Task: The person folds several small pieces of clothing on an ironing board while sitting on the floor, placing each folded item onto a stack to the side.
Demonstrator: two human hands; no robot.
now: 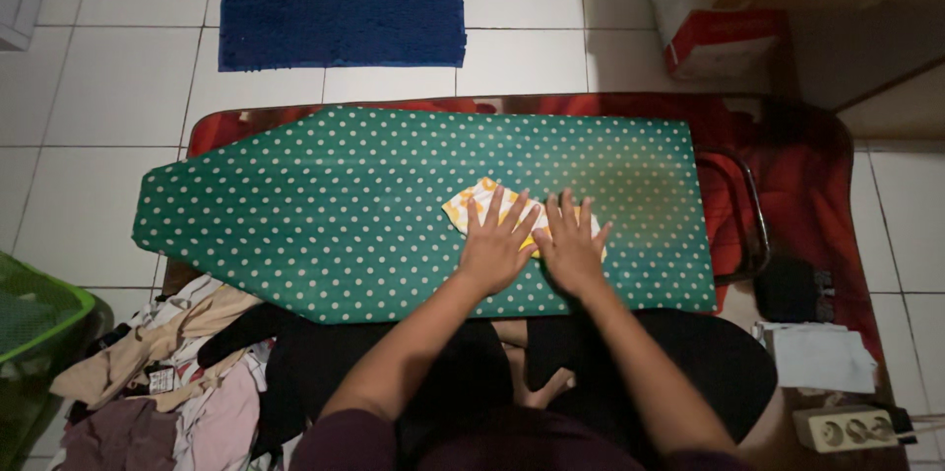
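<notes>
A green ironing board with white dots spans the middle, its pointed nose at nine o'clock. Just right of its centre lies a small yellow-and-white cloth, flat on the cover, with both hands pressed on its five o'clock side.

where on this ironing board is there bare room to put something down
Bare cover runs from the board's pointed end to the small yellow cloth; a narrower bare strip lies between the right hand and the square end. The middle is taken: both hands, the left hand too, press flat on the cloth. The clothes pile crowds the floor by the point.
</notes>
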